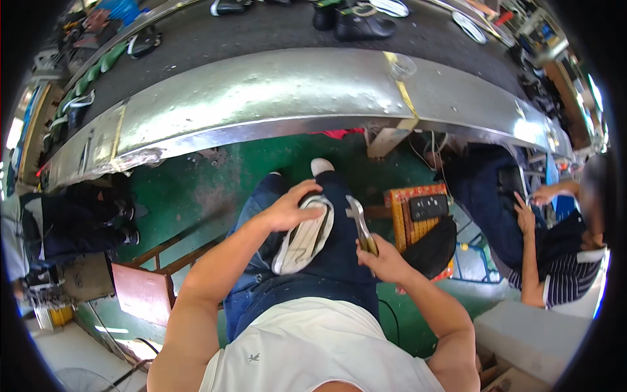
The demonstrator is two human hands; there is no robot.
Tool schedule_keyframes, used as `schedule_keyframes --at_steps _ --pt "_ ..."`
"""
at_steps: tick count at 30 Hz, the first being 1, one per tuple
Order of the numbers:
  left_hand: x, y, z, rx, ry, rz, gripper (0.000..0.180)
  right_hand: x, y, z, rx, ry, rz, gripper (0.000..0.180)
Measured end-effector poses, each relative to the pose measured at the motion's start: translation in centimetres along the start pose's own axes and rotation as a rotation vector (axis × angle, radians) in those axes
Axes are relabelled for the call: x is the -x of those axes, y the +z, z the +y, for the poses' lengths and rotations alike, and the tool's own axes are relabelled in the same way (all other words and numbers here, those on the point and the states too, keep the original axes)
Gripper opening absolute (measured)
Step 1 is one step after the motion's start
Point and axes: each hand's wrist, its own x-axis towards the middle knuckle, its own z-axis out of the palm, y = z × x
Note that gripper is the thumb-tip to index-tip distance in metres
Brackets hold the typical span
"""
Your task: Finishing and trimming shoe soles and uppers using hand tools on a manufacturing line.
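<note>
A shoe with a white sole [304, 238] lies sole-up on my lap, across my dark trousers. My left hand [289, 208] rests on its toe end and grips it. My right hand [385, 260] is closed on the handles of metal pliers [360, 224], whose jaws point up and away, just right of the shoe and apart from it.
A shiny metal conveyor edge [274, 104] curves across in front, with dark shoes [356, 25] on the belt beyond. A person in a striped shirt [562, 268] sits at right. A wooden stool with a dark sole [418, 212] stands right of my knee, over a green floor [196, 189].
</note>
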Motion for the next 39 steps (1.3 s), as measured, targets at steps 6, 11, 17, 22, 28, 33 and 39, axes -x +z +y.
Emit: schedule_keyframes --at_steps 6,11,17,22,28,33,39 --pt "9.8 -2.4 1.7 0.089 0.194 0.282 0.061 0.0 3.2 -5.6 0.443 -0.133 -0.231 0.028" --pt "12.7 -3.0 0.4 0.131 0.09 0.408 0.059 -3.5 6.2 -7.1 0.321 -0.313 -0.366 0.037" --pt "13.6 -4.1 -0.3 0.084 0.084 0.452 0.056 -7.3 6.9 -8.7 0.106 -0.076 -0.551 0.028" --pt "13.6 -4.6 0.3 0.054 0.108 0.454 0.053 -8.3 6.5 -11.2 0.348 -0.016 -0.506 0.02" --pt "13.1 -4.8 -1.6 0.062 0.175 0.508 0.055 -11.7 10.8 -2.8 0.487 -0.663 -0.007 0.02" --pt "12.9 -5.2 -1.8 0.017 0.164 0.456 0.056 -11.1 10.6 -2.4 0.493 -0.643 0.011 0.024" --pt "13.9 -4.6 -0.7 0.123 0.118 0.404 0.06 -6.4 9.6 -6.7 0.713 -0.389 -0.154 0.034"
